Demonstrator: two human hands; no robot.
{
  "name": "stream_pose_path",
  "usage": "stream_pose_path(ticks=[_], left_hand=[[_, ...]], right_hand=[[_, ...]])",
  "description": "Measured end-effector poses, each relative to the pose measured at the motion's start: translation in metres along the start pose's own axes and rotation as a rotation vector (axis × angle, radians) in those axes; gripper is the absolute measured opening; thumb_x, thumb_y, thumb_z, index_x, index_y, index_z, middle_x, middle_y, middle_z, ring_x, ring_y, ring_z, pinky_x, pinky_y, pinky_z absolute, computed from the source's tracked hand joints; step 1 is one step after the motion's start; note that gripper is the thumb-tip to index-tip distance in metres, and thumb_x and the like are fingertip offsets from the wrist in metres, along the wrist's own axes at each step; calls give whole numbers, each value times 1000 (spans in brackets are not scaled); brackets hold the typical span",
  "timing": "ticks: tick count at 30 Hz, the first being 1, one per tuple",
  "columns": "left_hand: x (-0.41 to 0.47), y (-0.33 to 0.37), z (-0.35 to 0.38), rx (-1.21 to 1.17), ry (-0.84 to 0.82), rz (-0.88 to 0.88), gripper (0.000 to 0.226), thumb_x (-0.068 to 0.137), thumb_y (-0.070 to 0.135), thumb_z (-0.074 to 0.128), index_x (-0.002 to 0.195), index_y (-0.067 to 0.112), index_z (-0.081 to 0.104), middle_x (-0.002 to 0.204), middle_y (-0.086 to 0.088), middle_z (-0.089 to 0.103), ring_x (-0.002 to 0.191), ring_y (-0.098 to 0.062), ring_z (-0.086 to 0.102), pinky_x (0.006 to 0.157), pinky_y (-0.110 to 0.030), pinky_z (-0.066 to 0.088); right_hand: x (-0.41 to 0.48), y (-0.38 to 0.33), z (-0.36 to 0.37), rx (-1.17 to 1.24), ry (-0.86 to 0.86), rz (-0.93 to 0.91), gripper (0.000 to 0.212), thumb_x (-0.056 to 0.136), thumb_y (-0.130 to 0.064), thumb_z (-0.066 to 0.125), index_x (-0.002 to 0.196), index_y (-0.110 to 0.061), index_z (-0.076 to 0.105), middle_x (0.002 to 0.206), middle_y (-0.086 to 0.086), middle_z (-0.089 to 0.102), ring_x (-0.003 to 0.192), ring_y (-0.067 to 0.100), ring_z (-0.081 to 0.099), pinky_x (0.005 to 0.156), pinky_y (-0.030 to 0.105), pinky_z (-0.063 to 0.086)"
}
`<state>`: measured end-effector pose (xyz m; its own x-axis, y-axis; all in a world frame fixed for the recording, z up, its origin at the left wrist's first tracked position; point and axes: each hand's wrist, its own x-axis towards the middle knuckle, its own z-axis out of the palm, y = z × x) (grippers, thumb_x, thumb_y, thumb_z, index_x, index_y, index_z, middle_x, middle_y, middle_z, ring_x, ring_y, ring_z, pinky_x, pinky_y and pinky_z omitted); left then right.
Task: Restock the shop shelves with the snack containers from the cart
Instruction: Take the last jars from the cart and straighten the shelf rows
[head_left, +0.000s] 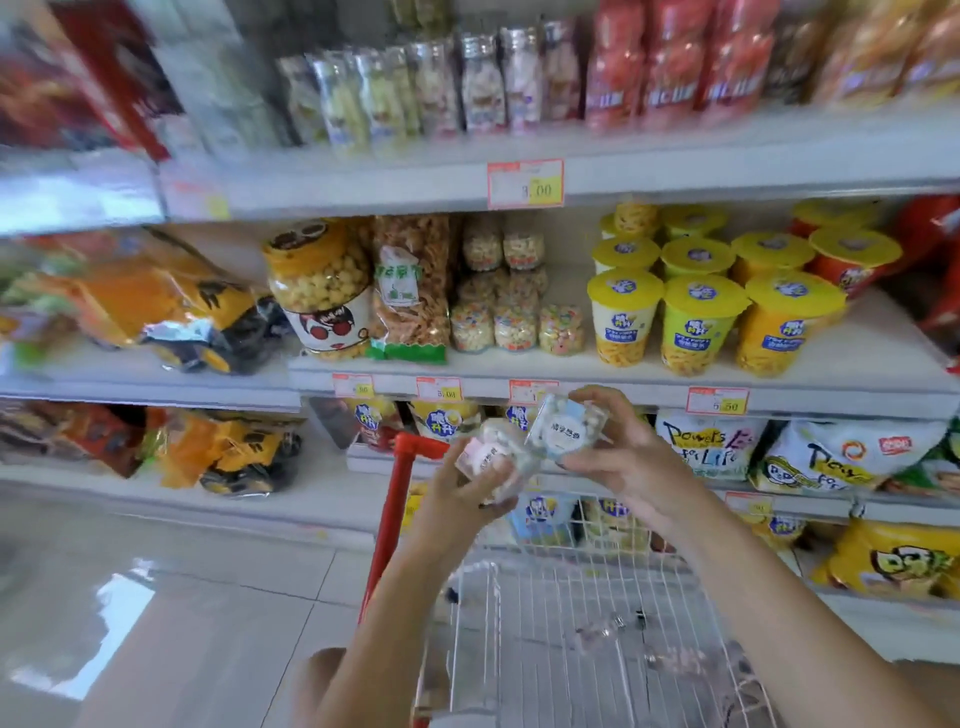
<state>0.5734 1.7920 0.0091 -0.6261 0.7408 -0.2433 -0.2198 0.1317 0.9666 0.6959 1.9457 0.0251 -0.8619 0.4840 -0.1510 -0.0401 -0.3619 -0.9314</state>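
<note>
My left hand (460, 493) curls round a pinkish tub (485, 451), and my right hand (631, 460) pinches a bluish tub (566, 428) — both smeared, labels unreadable. The cart (597, 590) is cut off below.

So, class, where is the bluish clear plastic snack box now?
Head view, centre: the bluish box is in the right hand, above the white wire cart, beside the pinkish clear box in the left hand.
</note>
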Motion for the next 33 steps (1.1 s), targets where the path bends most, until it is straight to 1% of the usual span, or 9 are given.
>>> stream_pose_path(ticks=[3,7,11,14,19,22,26,29,33], left_hand=[[-2,56,-20,-266,-7,54,42,84,1,52,125,6,47,91,-5,71,80,-15,71,68,-32,59],[-7,122,-48,-353,-45,168,68,76,13,60,140,5,37,99,-10,69,102,-29,64,85,-45,55],[-6,170,-78,-292,59,297,63,76,9,73,131,-2,46,111,-16,67,96,-26,68,87,-41,55],[-3,201,-105,-266,121,386,50,73,10,76,118,9,55,106,-11,70,95,-21,69,91,-37,53],[10,240,-166,-228,253,468,87,50,20,91,128,22,52,108,-13,68,100,-29,66,100,-47,45],[23,261,-200,-138,355,484,78,60,19,86,130,21,51,110,-16,67,103,-31,65,100,-51,44],[48,293,-242,-143,438,491,86,57,22,79,136,12,45,117,-16,63,100,-26,66,86,-36,54],[71,312,-264,49,562,463,47,74,21,77,113,6,56,110,-6,64,88,-14,65,70,-22,54],[100,330,-283,271,671,432,25,81,29,72,71,11,58,74,-4,61,78,-23,58,75,-32,48]], right_hand=[[4,-50,29,9,-7,-85,44,80,10,62,105,-25,59,102,6,62,78,16,67,62,23,54],[19,-106,73,-40,-20,-218,56,68,-10,73,120,-23,56,119,9,63,98,21,68,91,38,53],[38,-150,114,-156,-83,-272,71,57,-21,78,123,-9,55,126,17,58,105,24,66,94,38,53],[56,-176,142,-245,-104,-349,70,49,-30,83,113,-16,59,117,9,62,103,22,66,92,38,53],[112,-223,196,-540,-106,-453,70,55,-50,83,118,-29,61,116,-7,63,108,15,59,89,32,49],[153,-241,237,-601,-98,-445,70,69,-41,81,131,-24,53,124,-8,57,110,12,55,80,28,48],[206,-249,285,-552,14,-558,66,70,-32,83,127,-18,55,122,-3,59,111,16,56,93,34,48],[236,-253,310,-421,121,-596,59,70,-31,83,120,-13,58,117,0,62,105,18,59,91,34,48],[260,-256,327,-354,143,-622,44,73,-32,80,109,-13,62,101,-3,65,89,14,61,71,24,44]])
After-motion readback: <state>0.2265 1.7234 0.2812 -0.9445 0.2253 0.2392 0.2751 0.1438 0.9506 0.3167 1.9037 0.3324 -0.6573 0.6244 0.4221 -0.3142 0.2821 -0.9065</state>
